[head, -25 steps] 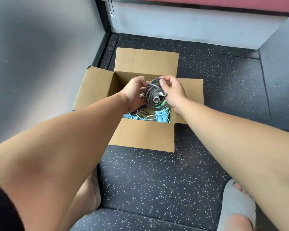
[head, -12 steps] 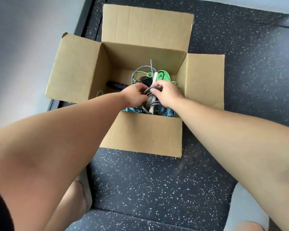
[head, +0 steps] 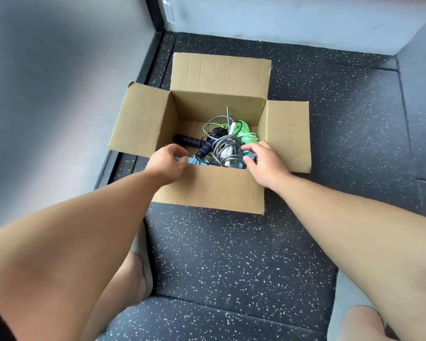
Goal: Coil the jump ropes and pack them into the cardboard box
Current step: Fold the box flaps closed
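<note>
An open cardboard box (head: 208, 190) stands on the dark speckled floor with all flaps folded out. Inside lie several coiled jump ropes: a grey coil with white handles (head: 225, 148) on top, a green rope (head: 246, 136) behind it, a black rope with black-and-blue handles (head: 197, 143) to the left, and a light blue rope (head: 194, 159) underneath. My left hand (head: 166, 162) hovers over the box's near left corner, fingers loosely curled, holding nothing. My right hand (head: 266, 162) hovers at the near right, fingers spread beside the grey coil, apart from it.
A grey wall runs along the left and a pale wall at the back. A black vertical frame (head: 155, 13) stands in the far corner. My feet in grey slippers (head: 143, 262) are near the bottom on the floor mats.
Both hands lowered the grey coil into the box and let go of it. They have drawn back to the near edge and now hold nothing.
</note>
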